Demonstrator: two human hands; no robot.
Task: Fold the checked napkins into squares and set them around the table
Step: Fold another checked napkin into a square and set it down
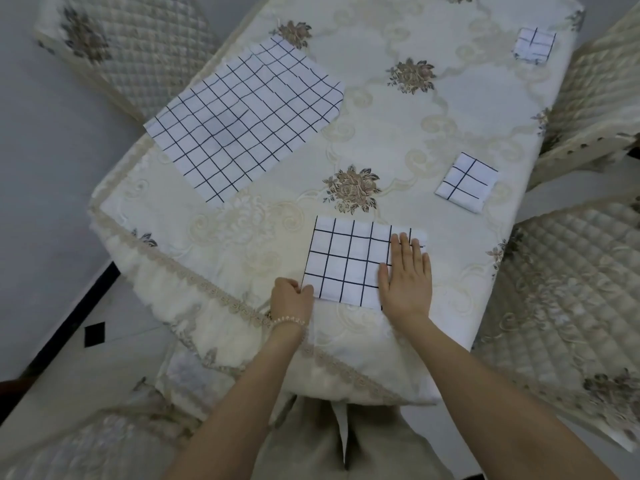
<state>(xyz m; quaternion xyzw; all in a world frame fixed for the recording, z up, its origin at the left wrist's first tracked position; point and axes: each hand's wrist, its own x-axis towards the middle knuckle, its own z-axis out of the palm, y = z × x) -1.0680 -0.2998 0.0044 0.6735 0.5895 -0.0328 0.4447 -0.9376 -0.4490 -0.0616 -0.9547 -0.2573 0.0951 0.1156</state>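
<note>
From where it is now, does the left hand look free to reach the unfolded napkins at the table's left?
Probably yes. The left hand only pinches a corner of the half-folded napkin, and bare tablecloth lies between it and the unfolded napkins. It would need to let go first.

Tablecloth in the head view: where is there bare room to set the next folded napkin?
Free: the left edge of the tablecloth below the unfolded stack, and the middle strip between that stack and the two folded squares. Crowded: the near edge, where the left hand pinches and the right hand presses the half-folded napkin.
</note>
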